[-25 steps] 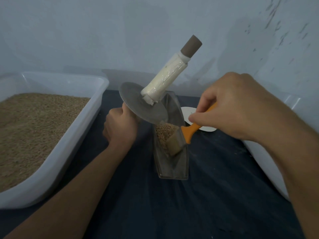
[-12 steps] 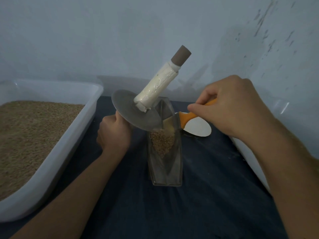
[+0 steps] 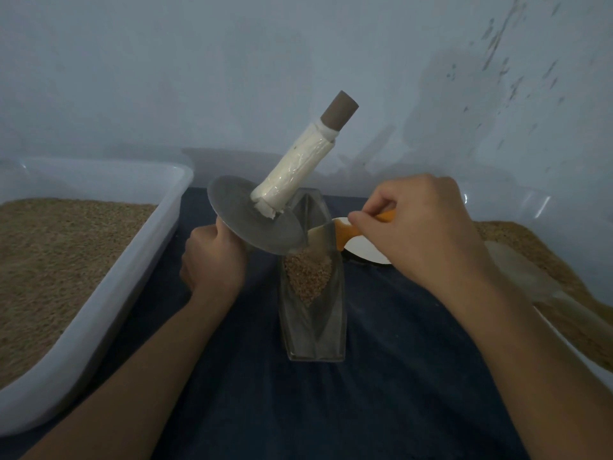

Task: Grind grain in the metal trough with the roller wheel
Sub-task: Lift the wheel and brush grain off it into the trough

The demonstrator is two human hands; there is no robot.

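A narrow metal trough [image 3: 313, 330] lies on the dark cloth with a patch of grain [image 3: 308, 275] in its far half. The roller wheel [image 3: 252, 215], a grey metal disc on an axle wrapped in white tape, is tilted above the trough's far left side. My left hand [image 3: 214, 257] grips the lower end of the axle under the disc. My right hand [image 3: 421, 227] pinches the orange handle of a small brush [image 3: 326, 235], whose bristles touch the disc's lower edge over the grain.
A white plastic tub [image 3: 99, 313] full of grain stands at the left. A second tub of grain [image 3: 544, 260] sits at the right edge, with a pale scoop lying in it. A white round lid [image 3: 368, 254] lies behind the brush. A wall stands close behind.
The brush has come up out of the trough's grain and moved far-left to the disc's lower edge. The wheel stays tilted in my left hand.
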